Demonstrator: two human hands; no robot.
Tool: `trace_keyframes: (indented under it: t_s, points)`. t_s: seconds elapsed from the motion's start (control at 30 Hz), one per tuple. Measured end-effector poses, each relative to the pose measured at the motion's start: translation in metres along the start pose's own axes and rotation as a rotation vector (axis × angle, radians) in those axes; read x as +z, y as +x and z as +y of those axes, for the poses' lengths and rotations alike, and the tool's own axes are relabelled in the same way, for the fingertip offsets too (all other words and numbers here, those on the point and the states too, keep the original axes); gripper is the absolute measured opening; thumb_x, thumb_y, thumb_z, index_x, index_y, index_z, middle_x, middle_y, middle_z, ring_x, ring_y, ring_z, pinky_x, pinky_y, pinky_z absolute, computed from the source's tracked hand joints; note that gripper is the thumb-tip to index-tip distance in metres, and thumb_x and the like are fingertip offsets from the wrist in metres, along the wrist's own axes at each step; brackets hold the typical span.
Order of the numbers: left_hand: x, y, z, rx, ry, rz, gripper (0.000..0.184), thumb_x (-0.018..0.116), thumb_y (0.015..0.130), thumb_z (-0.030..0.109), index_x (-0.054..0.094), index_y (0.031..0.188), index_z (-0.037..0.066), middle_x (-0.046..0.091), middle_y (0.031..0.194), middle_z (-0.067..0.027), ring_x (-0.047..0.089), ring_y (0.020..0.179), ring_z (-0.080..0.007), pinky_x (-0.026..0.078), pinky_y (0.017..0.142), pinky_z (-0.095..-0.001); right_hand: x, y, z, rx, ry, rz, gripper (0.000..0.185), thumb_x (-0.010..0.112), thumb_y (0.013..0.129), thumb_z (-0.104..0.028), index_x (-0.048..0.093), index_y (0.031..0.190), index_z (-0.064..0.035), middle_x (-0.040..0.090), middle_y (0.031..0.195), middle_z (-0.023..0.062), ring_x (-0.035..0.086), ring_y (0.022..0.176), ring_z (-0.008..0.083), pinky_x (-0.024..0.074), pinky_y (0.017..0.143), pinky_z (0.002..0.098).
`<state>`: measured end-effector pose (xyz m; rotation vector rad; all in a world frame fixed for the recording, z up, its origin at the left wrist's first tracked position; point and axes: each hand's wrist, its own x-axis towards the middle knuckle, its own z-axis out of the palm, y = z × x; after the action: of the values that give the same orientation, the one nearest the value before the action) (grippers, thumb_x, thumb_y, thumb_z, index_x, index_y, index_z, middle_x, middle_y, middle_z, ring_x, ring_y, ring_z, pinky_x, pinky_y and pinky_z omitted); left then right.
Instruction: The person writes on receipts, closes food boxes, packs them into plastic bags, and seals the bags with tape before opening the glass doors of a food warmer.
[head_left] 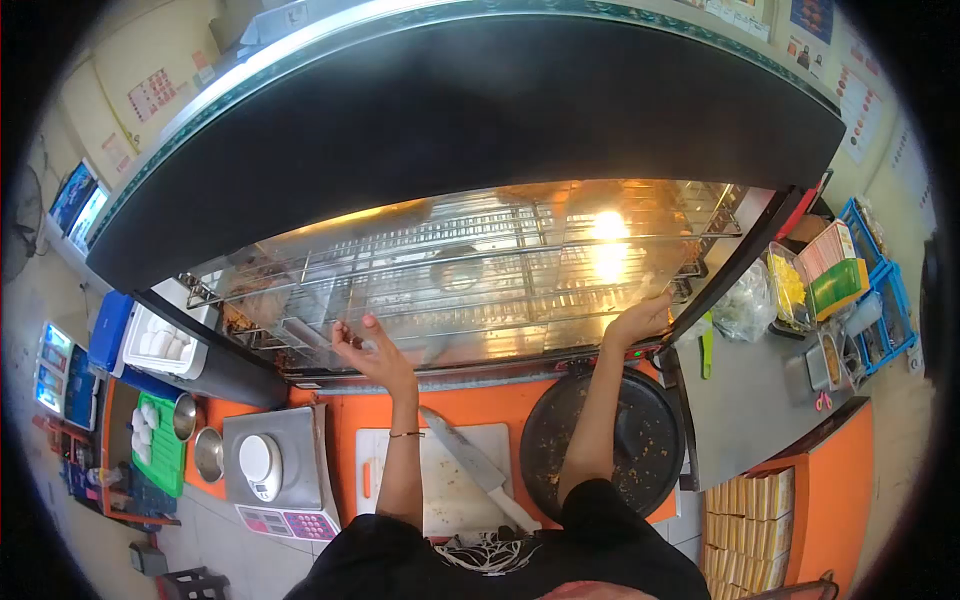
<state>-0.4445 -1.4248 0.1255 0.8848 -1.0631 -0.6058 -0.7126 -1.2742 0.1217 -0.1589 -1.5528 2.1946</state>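
Observation:
A large display warmer with a dark hood and lit wire racks fills the view in front of me. My left hand is raised at its lower left opening, palm turned up, fingers bent and apart. No object shows clearly in it. My right hand reaches to the lower right corner of the warmer, fingers stretched toward the side frame; whether they touch it I cannot tell. Below my arms lie a knife on a white cutting board and a round black pan with crumbs.
A weighing scale with a small white scale on top stands at left, beside metal bowls. A green tray holds white pieces. At right, a grey counter carries plastic bags and a green-handled tool.

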Motion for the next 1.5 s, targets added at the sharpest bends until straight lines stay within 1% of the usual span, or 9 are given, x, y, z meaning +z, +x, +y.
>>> trace_keyframes:
  t_s: [0.1, 0.17, 0.4, 0.63, 0.67, 1.0, 1.27, 1.33, 1.5]
  points:
    - [-0.001, 0.002, 0.004, -0.005, -0.029, -0.004, 0.047, 0.061, 0.088, 0.031, 0.042, 0.118, 0.000, 0.043, 0.110, -0.0074, 0.040, 0.101, -0.0185, 0.031, 0.093, -0.0312, 0.008, 0.000, -0.006, -0.159, 0.054, 0.065, 0.048, 0.038, 0.097, -0.028, 0.045, 0.060, 0.0018, 0.034, 0.057, -0.0028, 0.030, 0.056, 0.0105, 0.0254, 0.053, 0.0301]
    - [-0.004, 0.003, 0.001, -0.025, -0.042, -0.026, 0.047, 0.061, 0.088, 0.031, 0.042, 0.118, 0.000, 0.043, 0.110, -0.0069, 0.040, 0.101, -0.0179, 0.031, 0.093, -0.0309, 0.008, -0.004, -0.014, -0.079, 0.117, 0.046, 0.043, 0.038, 0.095, -0.025, 0.057, 0.074, 0.0078, 0.055, 0.070, 0.0046, 0.044, 0.061, 0.0156, 0.0391, 0.058, 0.0299]
    - [-0.003, 0.010, 0.007, 0.008, -0.083, -0.035, 0.045, 0.063, 0.087, 0.026, 0.042, 0.117, -0.001, 0.044, 0.108, -0.0061, 0.040, 0.100, -0.0163, 0.031, 0.092, -0.0300, 0.011, -0.002, -0.017, 0.086, 0.168, 0.010, 0.040, 0.037, 0.094, -0.022, 0.061, 0.094, 0.0096, 0.061, 0.087, 0.0074, 0.053, 0.074, 0.0166, 0.0439, 0.067, 0.0292]
    - [-0.003, 0.014, 0.026, 0.018, -0.121, -0.040, 0.039, 0.060, 0.090, 0.028, 0.045, 0.112, 0.000, 0.046, 0.101, -0.0028, 0.043, 0.092, -0.0120, 0.036, 0.084, -0.0249, -0.005, 0.000, -0.015, 0.126, -0.011, 0.010, 0.039, 0.039, 0.092, -0.025, 0.059, 0.079, 0.0060, 0.057, 0.073, 0.0032, 0.049, 0.064, 0.0141, 0.0415, 0.063, 0.0285]
    - [-0.006, 0.015, 0.027, 0.005, -0.169, -0.085, 0.036, 0.059, 0.090, 0.027, 0.045, 0.108, 0.001, 0.046, 0.095, -0.0009, 0.042, 0.086, -0.0099, 0.036, 0.078, -0.0230, 0.001, 0.000, -0.016, -0.011, 0.090, 0.136, 0.049, 0.040, 0.093, -0.029, 0.051, 0.062, 0.0064, 0.043, 0.053, -0.0005, 0.035, 0.052, 0.0122, 0.0309, 0.050, 0.0312]
    - [-0.082, -0.018, 0.036, -0.124, -0.130, -0.237, 0.023, 0.058, 0.091, 0.022, 0.048, 0.098, 0.003, 0.046, 0.082, 0.0021, 0.041, 0.073, -0.0060, 0.037, 0.066, -0.0205, -0.078, -0.023, -0.032, 0.075, -0.101, -0.017, 0.049, 0.040, 0.094, -0.025, 0.044, 0.058, 0.0075, 0.042, 0.047, 0.0062, 0.034, 0.046, 0.0167, 0.0310, 0.048, 0.0379]
    - [-0.144, -0.062, 0.055, -0.105, -0.044, -0.375, 0.018, 0.059, 0.090, 0.018, 0.053, 0.096, 0.002, 0.047, 0.077, 0.0034, 0.041, 0.067, -0.0044, 0.036, 0.061, -0.0197, -0.178, -0.020, -0.066, -0.081, -0.665, -0.084, 0.059, 0.040, 0.093, -0.043, 0.059, 0.063, 0.0037, 0.055, 0.055, 0.0205, 0.056, 0.054, 0.0371, 0.0409, 0.056, 0.0468]
    - [-0.149, -0.079, 0.070, -0.188, 0.171, -0.378, 0.034, 0.061, 0.089, 0.025, 0.053, 0.110, -0.001, 0.048, 0.078, 0.0015, 0.038, 0.064, -0.0058, 0.034, 0.056, -0.0192, -0.204, -0.018, -0.078, -0.007, -0.816, -0.185, 0.063, 0.037, 0.094, -0.044, 0.049, 0.061, 0.0078, 0.044, 0.053, 0.0229, 0.043, 0.048, 0.0338, 0.0331, 0.053, 0.0474]
    - [-0.154, -0.126, 0.067, -0.264, 0.210, -0.586, 0.041, 0.061, 0.088, 0.028, 0.052, 0.118, 0.001, 0.051, 0.078, -0.0007, 0.043, 0.062, -0.0078, 0.040, 0.056, -0.0222, -0.291, 0.002, -0.085, -0.071, -1.023, -0.017, 0.065, 0.036, 0.093, -0.049, 0.057, 0.060, 0.0031, 0.054, 0.057, 0.0223, 0.053, 0.055, 0.0402, 0.0371, 0.051, 0.0466]
